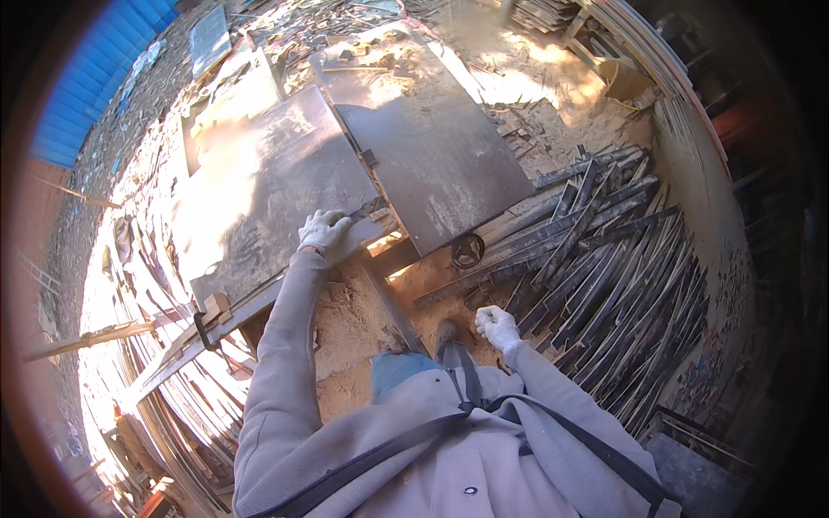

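Note:
My left hand (324,231), in a white work glove, rests on the front edge of the left metal table top (268,173). Its fingers are bent and slightly apart, with nothing visible gripped in them. A short pale board (370,230) lies right beside its fingertips, at the gap between the two table tops. My right hand (497,328), also gloved in white, hangs in the air in front of the right metal table top (436,155). Its fingers are curled in, and nothing shows in them. A black handwheel (467,251) sits under that table top's near corner.
Long dark wooden strips (622,293) are heaped on the right. Pale strips (138,285) lie in sunlight on the left. A black clamp (204,330) is on the left table's front rail. Sawdust (350,311) covers the ground by my feet. A blue corrugated wall (95,78) stands far left.

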The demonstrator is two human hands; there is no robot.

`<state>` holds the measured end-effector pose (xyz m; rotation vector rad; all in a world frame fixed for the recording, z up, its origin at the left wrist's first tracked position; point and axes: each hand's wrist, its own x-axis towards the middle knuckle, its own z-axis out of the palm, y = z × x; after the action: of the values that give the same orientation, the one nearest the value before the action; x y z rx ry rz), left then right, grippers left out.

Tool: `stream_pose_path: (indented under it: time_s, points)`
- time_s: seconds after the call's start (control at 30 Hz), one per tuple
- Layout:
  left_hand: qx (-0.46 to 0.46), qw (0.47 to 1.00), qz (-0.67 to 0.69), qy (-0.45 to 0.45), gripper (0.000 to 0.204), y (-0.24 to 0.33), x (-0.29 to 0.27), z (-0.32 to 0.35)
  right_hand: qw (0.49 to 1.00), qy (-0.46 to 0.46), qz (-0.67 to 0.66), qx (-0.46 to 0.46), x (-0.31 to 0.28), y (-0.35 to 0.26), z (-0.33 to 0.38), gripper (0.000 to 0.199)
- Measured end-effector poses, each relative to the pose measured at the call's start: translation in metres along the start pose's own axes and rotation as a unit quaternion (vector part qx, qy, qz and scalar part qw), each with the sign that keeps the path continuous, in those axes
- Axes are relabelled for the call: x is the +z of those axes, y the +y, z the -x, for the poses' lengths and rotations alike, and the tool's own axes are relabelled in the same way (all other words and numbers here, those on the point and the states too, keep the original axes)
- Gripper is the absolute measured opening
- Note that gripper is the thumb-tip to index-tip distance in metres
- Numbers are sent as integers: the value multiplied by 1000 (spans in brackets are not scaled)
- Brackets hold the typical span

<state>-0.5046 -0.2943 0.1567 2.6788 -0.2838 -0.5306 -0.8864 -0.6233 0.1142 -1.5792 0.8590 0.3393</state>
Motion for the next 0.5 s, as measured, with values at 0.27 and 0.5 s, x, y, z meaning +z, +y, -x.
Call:
stream_pose_path:
  time_s: [0.27,0.5]
  points:
    - [181,967,179,30,27,20,53,108,976,12,-8,-217,29,-81,-12,67]
    - [311,938,134,-74,43,150,71,244,966,-125,-204,-100,-27,-32,67,23]
